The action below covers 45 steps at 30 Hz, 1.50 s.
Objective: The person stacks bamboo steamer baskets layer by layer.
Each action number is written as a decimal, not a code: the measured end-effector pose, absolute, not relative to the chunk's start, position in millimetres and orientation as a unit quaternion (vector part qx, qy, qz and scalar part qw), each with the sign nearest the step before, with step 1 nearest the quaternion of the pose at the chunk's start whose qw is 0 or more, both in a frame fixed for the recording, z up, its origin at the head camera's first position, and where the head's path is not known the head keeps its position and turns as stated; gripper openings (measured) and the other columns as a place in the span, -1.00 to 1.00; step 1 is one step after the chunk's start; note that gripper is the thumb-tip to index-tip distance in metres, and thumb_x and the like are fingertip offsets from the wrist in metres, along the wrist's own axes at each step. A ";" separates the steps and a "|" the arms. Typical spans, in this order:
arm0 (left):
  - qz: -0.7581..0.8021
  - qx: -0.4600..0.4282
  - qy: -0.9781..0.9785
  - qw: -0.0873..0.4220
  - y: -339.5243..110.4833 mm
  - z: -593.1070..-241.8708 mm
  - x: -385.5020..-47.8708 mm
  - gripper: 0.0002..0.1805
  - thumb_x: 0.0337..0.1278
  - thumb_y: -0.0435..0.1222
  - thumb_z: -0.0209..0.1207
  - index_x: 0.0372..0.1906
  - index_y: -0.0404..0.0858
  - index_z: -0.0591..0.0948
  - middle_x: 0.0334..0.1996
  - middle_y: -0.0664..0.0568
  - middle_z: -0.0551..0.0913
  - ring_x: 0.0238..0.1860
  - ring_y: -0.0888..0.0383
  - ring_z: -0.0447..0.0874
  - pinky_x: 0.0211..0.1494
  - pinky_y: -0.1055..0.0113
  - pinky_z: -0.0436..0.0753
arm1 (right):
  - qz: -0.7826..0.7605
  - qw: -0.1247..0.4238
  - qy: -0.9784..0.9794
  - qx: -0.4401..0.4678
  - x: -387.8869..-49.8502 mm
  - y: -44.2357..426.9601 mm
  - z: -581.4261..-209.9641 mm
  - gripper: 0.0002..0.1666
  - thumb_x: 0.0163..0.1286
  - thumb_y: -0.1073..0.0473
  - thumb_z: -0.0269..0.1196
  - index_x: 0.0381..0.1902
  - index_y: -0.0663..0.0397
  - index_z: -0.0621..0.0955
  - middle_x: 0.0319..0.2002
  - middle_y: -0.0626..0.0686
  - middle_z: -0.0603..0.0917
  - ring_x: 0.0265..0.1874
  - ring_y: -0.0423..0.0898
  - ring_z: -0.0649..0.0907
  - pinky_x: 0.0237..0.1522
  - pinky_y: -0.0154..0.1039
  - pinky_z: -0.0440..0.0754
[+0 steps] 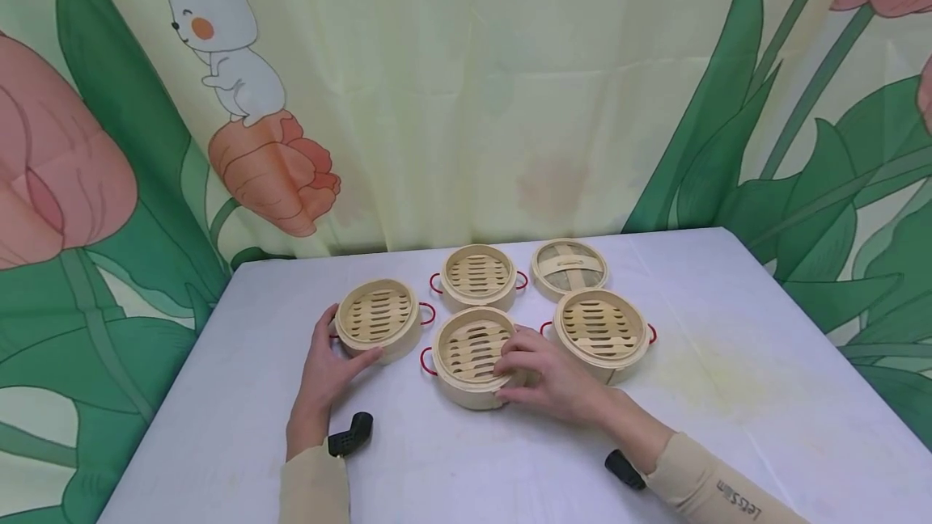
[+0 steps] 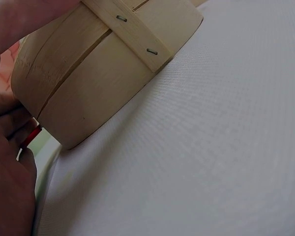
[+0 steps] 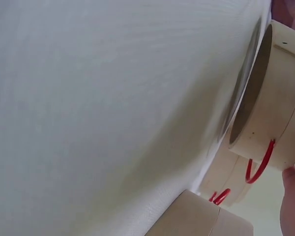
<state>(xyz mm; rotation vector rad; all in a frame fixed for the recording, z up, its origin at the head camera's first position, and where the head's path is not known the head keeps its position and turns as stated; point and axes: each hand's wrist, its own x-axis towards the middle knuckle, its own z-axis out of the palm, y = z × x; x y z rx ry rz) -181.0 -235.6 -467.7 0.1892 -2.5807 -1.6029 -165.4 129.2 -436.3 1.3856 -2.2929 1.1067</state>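
Spread left hand (image 1: 329, 374) clasps left steamer (image 1: 379, 314), nearest the table's left edge (image 1: 191, 382), seemingly steadying it; curled right hand (image 1: 555, 382) grips front steamer (image 1: 472, 352).

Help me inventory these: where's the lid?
In the head view, the lid sits near the far edge of the table, right of the back steamer and behind the rightmost steamer.

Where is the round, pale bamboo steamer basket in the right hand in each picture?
Head: the round, pale bamboo steamer basket is below centre, the right hand on its right side.
Left wrist: not identifiable; the pale wooden basket at upper left is the left hand's.
Right wrist: upper right edge, a curved red handle near its lower end.
Shared landmark: white cloth tabletop.
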 end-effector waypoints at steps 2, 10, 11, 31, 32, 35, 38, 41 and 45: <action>-0.527 0.060 -0.846 0.051 -235.5 -468.5 -181.4 0.30 -0.14 -0.12 0.60 0.61 -0.21 -0.02 0.53 -0.16 0.11 0.44 -0.13 0.10 0.47 -0.14 0.09 | 0.379 0.120 -0.785 0.475 -165.2 129.3 -435.5 -0.74 0.16 0.15 0.54 -0.20 -0.09 0.71 -0.15 -0.19 0.55 -0.05 -0.19 0.52 -0.03 -0.31 0.52; -0.524 0.052 -0.848 0.058 -234.3 -468.8 -181.9 0.28 -0.14 -0.14 0.59 0.60 -0.22 0.00 0.54 -0.18 0.08 0.52 -0.16 -0.01 0.51 -0.16 0.03 | 0.385 0.122 -0.784 0.471 -164.2 129.2 -431.2 -0.73 0.15 0.15 0.55 -0.20 -0.09 0.71 -0.16 -0.18 0.55 -0.06 -0.20 0.50 -0.05 -0.33 0.50; -0.525 0.051 -0.847 0.059 -234.3 -468.7 -181.4 0.27 -0.13 -0.15 0.59 0.60 -0.23 0.00 0.54 -0.18 0.08 0.52 -0.16 -0.01 0.51 -0.17 0.03 | 0.387 0.127 -0.780 0.476 -164.6 128.9 -430.6 -0.73 0.14 0.17 0.55 -0.21 -0.07 0.71 -0.17 -0.18 0.55 -0.08 -0.19 0.51 -0.05 -0.32 0.50; -0.532 0.054 -0.843 0.056 -237.8 -470.9 -177.4 0.28 -0.14 -0.16 0.59 0.60 -0.23 -0.01 0.54 -0.22 0.07 0.54 -0.17 -0.05 0.51 -0.19 -0.01 | 0.415 0.167 -0.761 0.470 -166.3 123.5 -406.1 -0.63 0.00 0.29 0.60 -0.22 -0.03 0.72 -0.19 -0.09 0.57 -0.07 -0.05 0.52 0.00 -0.25 0.48; -0.532 0.055 -0.843 0.056 -237.9 -471.2 -177.4 0.28 -0.14 -0.15 0.59 0.60 -0.23 0.00 0.54 -0.22 0.07 0.54 -0.17 -0.06 0.51 -0.19 -0.01 | 0.417 0.168 -0.761 0.467 -166.2 122.4 -405.2 -0.63 0.00 0.29 0.60 -0.22 -0.03 0.72 -0.19 -0.09 0.57 -0.08 -0.07 0.52 -0.02 -0.26 0.49; -0.535 0.053 -0.841 0.057 -237.7 -472.0 -178.0 0.27 -0.14 -0.16 0.60 0.60 -0.24 0.00 0.53 -0.22 0.08 0.53 -0.17 -0.03 0.50 -0.19 0.00 | 0.426 0.174 -0.760 0.458 -166.8 117.7 -402.1 -0.64 0.00 0.29 0.60 -0.24 -0.05 0.72 -0.20 -0.11 0.58 -0.10 -0.09 0.52 -0.04 -0.27 0.48; -0.538 0.053 -0.839 0.056 -237.2 -472.0 -178.7 0.27 -0.15 -0.16 0.60 0.60 -0.22 0.01 0.52 -0.20 0.11 0.47 -0.15 0.07 0.49 -0.15 0.06 | 0.434 0.185 -0.756 0.455 -168.7 111.8 -398.1 -0.64 -0.02 0.31 0.60 -0.25 -0.02 0.72 -0.22 -0.10 0.59 -0.14 -0.11 0.51 -0.08 -0.28 0.49; -0.540 0.057 -0.838 0.052 -236.9 -470.5 -178.8 0.29 -0.16 -0.15 0.61 0.61 -0.20 0.00 0.51 -0.17 0.13 0.40 -0.12 0.14 0.45 -0.13 0.11 | 0.438 0.200 -0.750 0.454 -171.6 105.3 -394.3 -0.63 -0.04 0.33 0.61 -0.26 0.00 0.72 -0.22 -0.07 0.59 -0.15 -0.09 0.51 -0.09 -0.27 0.49; -0.537 0.062 -0.840 0.049 -236.3 -467.6 -178.7 0.30 -0.16 -0.12 0.60 0.61 -0.20 -0.01 0.51 -0.16 0.13 0.37 -0.12 0.15 0.42 -0.12 0.14 | 0.447 0.211 -0.746 0.447 -176.6 95.0 -390.0 -0.62 -0.04 0.35 0.61 -0.26 0.01 0.72 -0.23 -0.06 0.59 -0.18 -0.10 0.51 -0.11 -0.29 0.48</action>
